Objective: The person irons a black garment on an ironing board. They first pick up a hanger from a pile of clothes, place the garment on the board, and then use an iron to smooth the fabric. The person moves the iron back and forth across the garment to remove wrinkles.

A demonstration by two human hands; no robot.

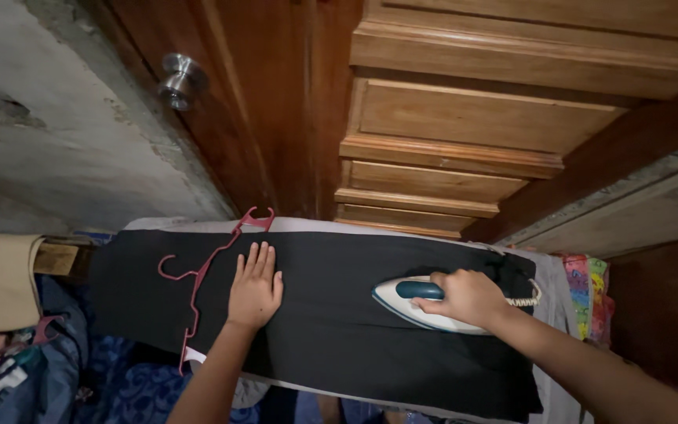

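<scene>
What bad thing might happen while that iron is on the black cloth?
The left hand lies flat on the black cloth, right in line with the iron that the right hand grips, so it might get burned. The red hanger also lies on the cloth; the iron might melt it.

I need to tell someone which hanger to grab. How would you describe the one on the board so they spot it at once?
Find the ironing board before the wooden door, draped in black cloth. At its left end, beside the flat left hand, lies the hanger. It is thin reddish-pink plastic, the only bright outline on the dark fabric.
</scene>
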